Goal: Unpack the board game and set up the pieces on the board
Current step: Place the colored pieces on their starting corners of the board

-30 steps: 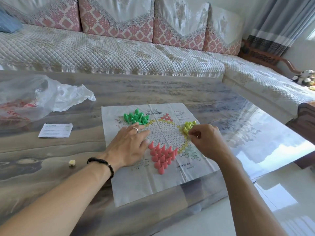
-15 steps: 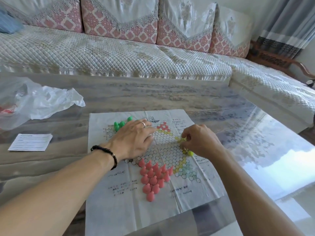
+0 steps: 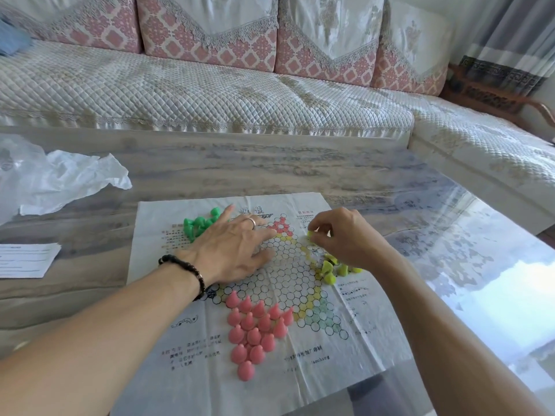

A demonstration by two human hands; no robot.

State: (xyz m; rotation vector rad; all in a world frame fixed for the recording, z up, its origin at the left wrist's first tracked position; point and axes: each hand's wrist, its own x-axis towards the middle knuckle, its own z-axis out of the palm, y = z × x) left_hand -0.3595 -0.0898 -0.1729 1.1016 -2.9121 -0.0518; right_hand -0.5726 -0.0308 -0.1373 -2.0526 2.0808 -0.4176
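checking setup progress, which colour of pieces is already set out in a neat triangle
The pink pieces: they stand upright in a tidy triangle at the board's near point. The green pieces and yellow pieces lie in loose heaps.

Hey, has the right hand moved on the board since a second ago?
Yes. The right hand has shifted toward the board's far edge, near the red triangle; most yellow pieces now lie on its near side.

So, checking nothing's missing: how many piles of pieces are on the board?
3: green pile far left, behind the left hand; pink pile nearest; yellow pile right, partly hidden under the right hand.
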